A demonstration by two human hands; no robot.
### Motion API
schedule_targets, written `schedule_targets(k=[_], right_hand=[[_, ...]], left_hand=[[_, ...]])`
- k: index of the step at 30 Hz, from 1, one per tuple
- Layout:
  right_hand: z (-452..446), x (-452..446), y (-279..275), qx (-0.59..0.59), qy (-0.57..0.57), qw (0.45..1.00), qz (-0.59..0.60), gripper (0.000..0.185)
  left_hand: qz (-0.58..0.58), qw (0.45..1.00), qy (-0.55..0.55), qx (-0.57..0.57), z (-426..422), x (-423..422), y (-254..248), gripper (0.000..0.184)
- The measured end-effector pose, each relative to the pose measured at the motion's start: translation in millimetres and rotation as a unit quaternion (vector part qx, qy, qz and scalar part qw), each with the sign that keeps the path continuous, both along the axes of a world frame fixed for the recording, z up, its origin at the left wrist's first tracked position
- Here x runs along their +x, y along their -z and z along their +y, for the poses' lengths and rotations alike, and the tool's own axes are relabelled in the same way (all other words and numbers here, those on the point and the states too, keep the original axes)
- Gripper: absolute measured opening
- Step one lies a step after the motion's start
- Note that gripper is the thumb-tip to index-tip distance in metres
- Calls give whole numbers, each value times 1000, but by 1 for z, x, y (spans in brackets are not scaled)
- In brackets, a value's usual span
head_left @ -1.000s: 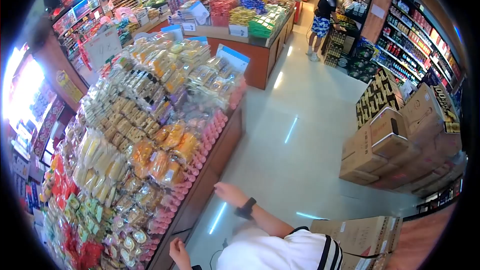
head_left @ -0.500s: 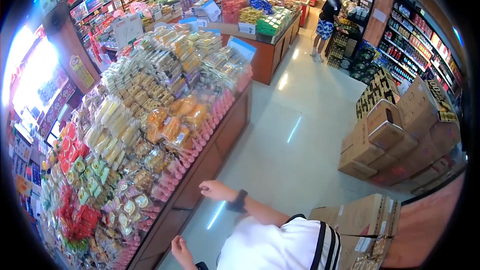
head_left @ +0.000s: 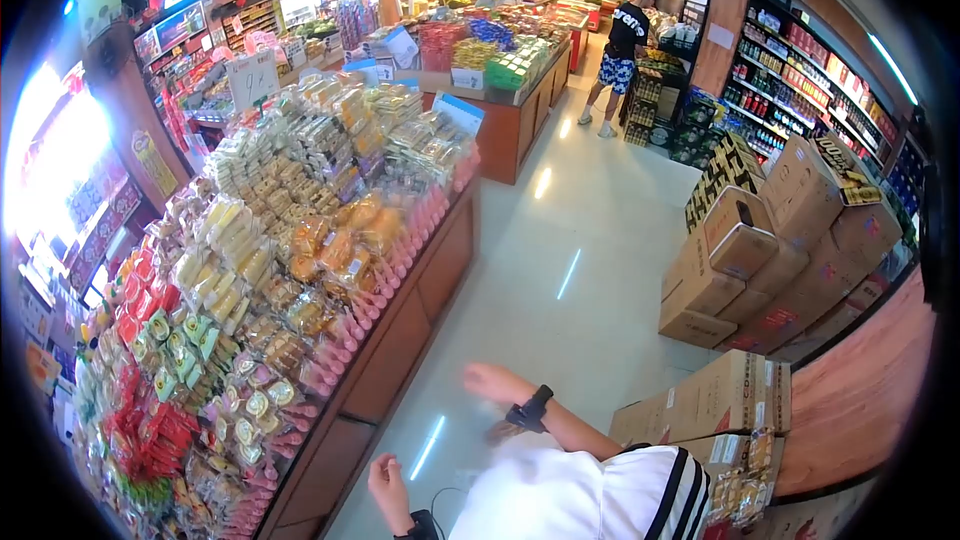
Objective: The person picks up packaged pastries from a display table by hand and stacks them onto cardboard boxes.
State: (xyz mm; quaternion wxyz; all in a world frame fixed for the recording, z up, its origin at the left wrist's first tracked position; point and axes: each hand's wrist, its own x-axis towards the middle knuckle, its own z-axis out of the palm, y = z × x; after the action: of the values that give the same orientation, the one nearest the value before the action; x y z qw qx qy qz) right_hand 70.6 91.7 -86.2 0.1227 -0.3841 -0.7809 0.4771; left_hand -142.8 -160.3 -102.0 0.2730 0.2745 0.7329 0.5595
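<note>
Left grip (head_left: 388,483) at 7 o'clock, loosely curled; right grip (head_left: 490,382) at 6, blurred, forearm pointing to 10. Can't tell whether either's apart or together. Wrapped snacks (head_left: 310,248) piled on desk (head_left: 372,376), 9 o'clock.

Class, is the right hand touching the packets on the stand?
No, the right hand shows against the floor, with a visible gap between it and the stand.

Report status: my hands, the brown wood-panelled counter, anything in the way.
Left hand, blurred right hand: nothing visibly held. Brown wood-panelled counter: untouched, heaped with plastic-wrapped goods. Nothing visible between; brown cardboard boxes stacked opposite.
</note>
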Motion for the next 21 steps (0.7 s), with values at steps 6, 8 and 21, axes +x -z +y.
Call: schedule_targets(k=[6,8,21], right_hand=[[-7,-2,-23,1,24,1000,19,37],[-1,1,-10,48,30,997,59,35],[10,233,-2,-66,340,932,110,38]], left_hand=[[-16,999,32,31,10,22,-35,18],[1,999,50,16,18,23,-30,18],[51,950,308,10,187,132,-47,21]])
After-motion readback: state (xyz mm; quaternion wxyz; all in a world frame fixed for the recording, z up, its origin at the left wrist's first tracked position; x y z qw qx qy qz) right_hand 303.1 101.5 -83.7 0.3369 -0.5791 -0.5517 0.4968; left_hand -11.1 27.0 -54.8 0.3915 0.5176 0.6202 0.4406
